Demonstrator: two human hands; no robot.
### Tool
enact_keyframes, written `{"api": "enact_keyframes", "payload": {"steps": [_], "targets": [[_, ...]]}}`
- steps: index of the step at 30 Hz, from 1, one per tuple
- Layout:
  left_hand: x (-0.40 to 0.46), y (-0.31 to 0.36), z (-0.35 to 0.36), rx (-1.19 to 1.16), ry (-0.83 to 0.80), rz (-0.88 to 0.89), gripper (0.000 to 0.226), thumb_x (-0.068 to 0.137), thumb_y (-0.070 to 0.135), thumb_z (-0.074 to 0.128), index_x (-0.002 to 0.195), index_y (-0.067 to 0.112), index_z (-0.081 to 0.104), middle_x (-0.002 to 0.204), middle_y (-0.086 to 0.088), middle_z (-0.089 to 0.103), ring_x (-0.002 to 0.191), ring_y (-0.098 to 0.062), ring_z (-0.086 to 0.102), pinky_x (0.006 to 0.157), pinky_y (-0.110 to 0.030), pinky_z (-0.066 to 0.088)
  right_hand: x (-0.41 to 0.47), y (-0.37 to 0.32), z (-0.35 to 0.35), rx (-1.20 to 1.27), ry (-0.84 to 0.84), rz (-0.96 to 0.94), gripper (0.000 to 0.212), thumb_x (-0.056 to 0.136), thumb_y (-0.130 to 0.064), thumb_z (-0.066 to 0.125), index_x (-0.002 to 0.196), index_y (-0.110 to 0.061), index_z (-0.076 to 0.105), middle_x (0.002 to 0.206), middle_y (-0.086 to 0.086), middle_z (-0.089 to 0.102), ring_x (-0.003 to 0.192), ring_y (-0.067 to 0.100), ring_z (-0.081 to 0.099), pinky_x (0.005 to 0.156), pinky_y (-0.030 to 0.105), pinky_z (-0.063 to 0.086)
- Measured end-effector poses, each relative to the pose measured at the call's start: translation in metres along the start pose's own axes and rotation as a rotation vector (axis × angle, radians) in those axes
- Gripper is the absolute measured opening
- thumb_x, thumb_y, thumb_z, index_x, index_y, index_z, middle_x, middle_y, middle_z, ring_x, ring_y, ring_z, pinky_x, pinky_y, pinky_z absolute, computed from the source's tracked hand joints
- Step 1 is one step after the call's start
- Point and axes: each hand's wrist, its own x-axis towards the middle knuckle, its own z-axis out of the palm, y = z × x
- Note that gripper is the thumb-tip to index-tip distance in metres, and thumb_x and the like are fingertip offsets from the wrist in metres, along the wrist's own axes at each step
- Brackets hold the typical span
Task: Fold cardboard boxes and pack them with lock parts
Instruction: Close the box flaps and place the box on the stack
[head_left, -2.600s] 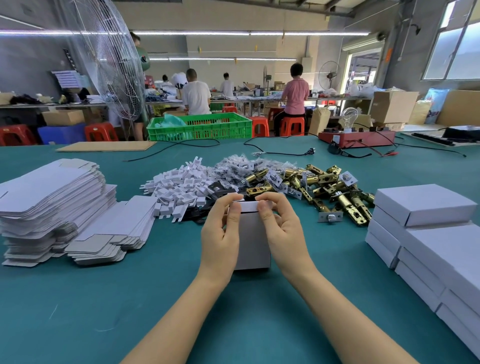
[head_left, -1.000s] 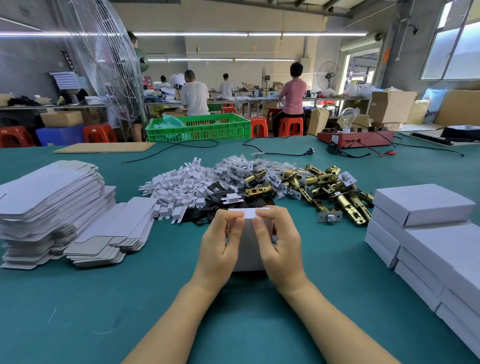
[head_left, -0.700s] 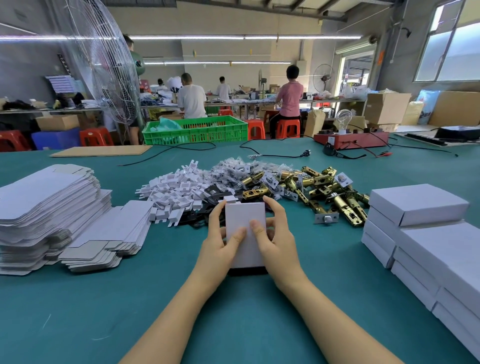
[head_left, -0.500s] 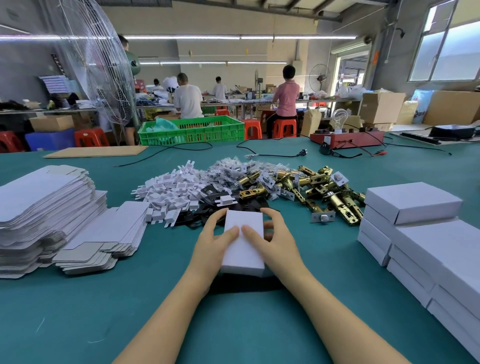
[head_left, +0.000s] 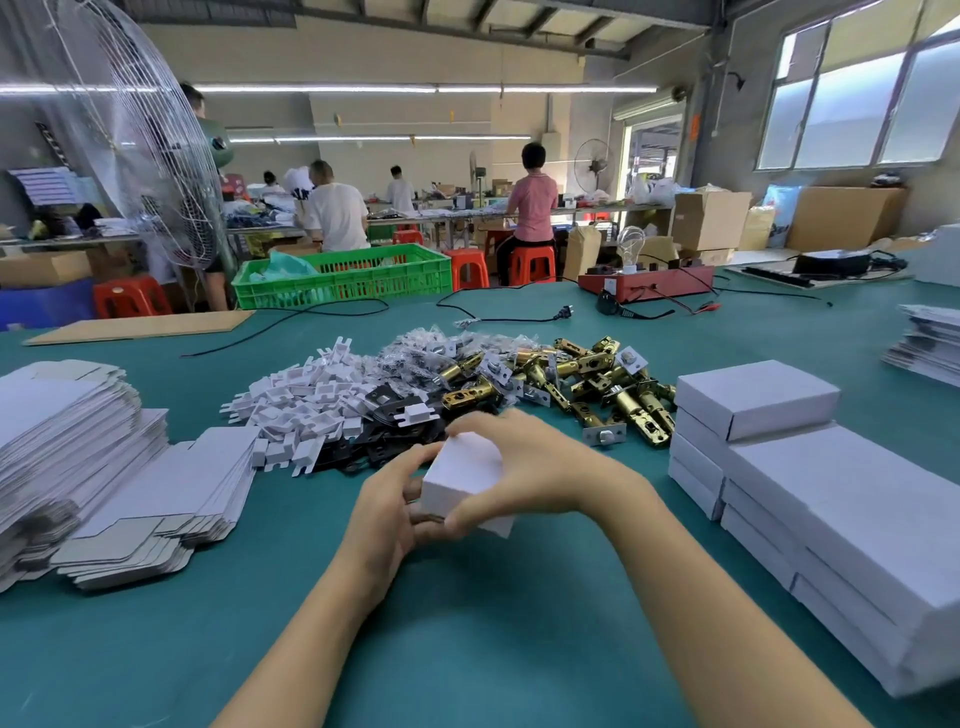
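You hold one closed white box (head_left: 464, 470) in both hands, lifted just above the green table (head_left: 467, 639). Your left hand (head_left: 387, 512) cups its near-left corner from below with fingers curled round the edge; your right hand (head_left: 524, 467) wraps over the far and right side, thumb pressing on the near face. Both hands are gripping the box; neither is free.

Judgement on the step: the box appears closed and ready to be set aside. Before release, run a thumb along the tuck flap and confirm it sits flush; whether it is fully seated cannot be told, as your fingers cover that edge. Keep the grip on the corners, not the broad faces, since thin card will likely dent under pressure. Carry it level so the contents do not shift.

Position: the box sits between your hands, tilted, in front of the heap of brass latches (head_left: 587, 384) and white plastic pieces (head_left: 301, 400). The stack of finished boxes (head_left: 779, 457) lies well apart to your right; place it square on that stack. The flat blanks (head_left: 78, 452) lie to your left, in reach for the next fold.
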Motion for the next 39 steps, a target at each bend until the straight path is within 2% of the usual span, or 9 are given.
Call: {"api": "enact_keyframes", "payload": {"steps": [2, 6, 9, 11, 14, 18, 21, 24, 39], "targets": [[0.003, -0.003, 0.0, -0.022, 0.009, -0.032, 0.033, 0.097, 0.036, 0.052, 0.106, 0.006, 0.064, 0.07, -0.012, 0.069, 0.052, -0.026, 0.066, 0.047, -0.029, 0.055, -0.011, -0.002, -0.029, -0.005, 0.081, 0.032, 0.086, 0.063, -0.056, 0.081, 0.136, -0.04, 0.039, 0.124, 0.002, 0.042, 0.113, 0.021, 0.041, 0.091, 0.038, 0.043], [0.006, -0.008, -0.001, 0.021, -0.02, -0.035, 0.034, 0.098, 0.035, 0.049, 0.108, 0.007, 0.065, 0.072, -0.01, 0.069, 0.056, -0.027, 0.068, 0.049, -0.029, 0.056, -0.049, 0.004, -0.089, 0.036, 0.316, 0.168, 0.094, 0.05, -0.07, 0.074, 0.133, -0.042, 0.039, 0.127, 0.001, 0.044, 0.109, 0.022, 0.045, 0.07, 0.026, 0.04], [0.006, -0.009, -0.001, 0.046, -0.033, -0.027, 0.035, 0.096, 0.037, 0.052, 0.107, 0.007, 0.065, 0.076, -0.011, 0.07, 0.061, -0.028, 0.07, 0.052, -0.029, 0.057, -0.083, 0.027, -0.121, -0.083, 0.476, 0.396, 0.108, 0.036, -0.078, 0.069, 0.133, -0.043, 0.038, 0.128, 0.006, 0.045, 0.115, 0.031, 0.043, 0.085, 0.041, 0.044], [0.006, -0.009, 0.0, 0.055, -0.039, -0.021, 0.036, 0.095, 0.037, 0.052, 0.107, 0.007, 0.065, 0.077, -0.011, 0.07, 0.061, -0.027, 0.07, 0.052, -0.028, 0.057, -0.104, 0.046, -0.131, -0.185, 0.523, 0.6, 0.106, 0.04, -0.075, 0.073, 0.134, -0.039, 0.039, 0.128, 0.013, 0.044, 0.119, 0.037, 0.04, 0.089, 0.045, 0.042], [0.005, -0.009, 0.001, 0.056, -0.048, -0.014, 0.041, 0.088, 0.042, 0.055, 0.106, 0.006, 0.066, 0.076, -0.011, 0.07, 0.061, -0.026, 0.069, 0.052, -0.028, 0.057, -0.126, 0.067, -0.137, -0.22, 0.467, 0.838, 0.095, 0.042, -0.068, 0.079, 0.122, -0.028, 0.047, 0.123, 0.017, 0.046, 0.114, 0.038, 0.042, 0.081, 0.04, 0.041], [0.004, -0.009, 0.0, 0.051, -0.057, -0.008, 0.05, 0.079, 0.046, 0.057, 0.106, 0.005, 0.066, 0.078, -0.011, 0.07, 0.062, -0.025, 0.069, 0.053, -0.028, 0.057, -0.133, 0.072, -0.135, -0.136, 0.35, 0.889, 0.082, 0.037, -0.065, 0.081, 0.1, -0.023, 0.049, 0.118, 0.013, 0.051, 0.104, 0.032, 0.048, 0.08, 0.038, 0.044], [0.004, -0.009, 0.0, 0.046, -0.059, -0.012, 0.051, 0.079, 0.046, 0.057, 0.107, 0.004, 0.065, 0.078, -0.012, 0.071, 0.062, -0.025, 0.069, 0.054, -0.028, 0.057, -0.131, 0.067, -0.133, -0.137, 0.336, 0.928, 0.097, 0.034, -0.062, 0.079, 0.117, -0.027, 0.044, 0.129, 0.015, 0.045, 0.118, 0.035, 0.041, 0.092, 0.042, 0.043], [0.004, -0.009, 0.001, 0.049, -0.066, -0.013, 0.052, 0.079, 0.047, 0.057, 0.107, 0.004, 0.065, 0.079, -0.012, 0.071, 0.063, -0.024, 0.069, 0.054, -0.028, 0.057, -0.127, 0.066, -0.128, -0.182, 0.355, 0.97, 0.101, 0.054, -0.051, 0.085, 0.135, -0.024, 0.032, 0.139, 0.022, 0.033, 0.129, 0.042, 0.03, 0.099, 0.047, 0.04], [0.005, -0.008, 0.002, 0.05, -0.059, -0.023, 0.045, 0.084, 0.044, 0.057, 0.103, 0.005, 0.067, 0.08, -0.011, 0.071, 0.064, -0.022, 0.069, 0.057, -0.027, 0.057, -0.118, 0.077, -0.123, -0.155, 0.282, 1.068, 0.109, 0.057, -0.061, 0.083, 0.14, -0.015, 0.03, 0.143, 0.021, 0.037, 0.131, 0.043, 0.031, 0.104, 0.052, 0.036]]}}
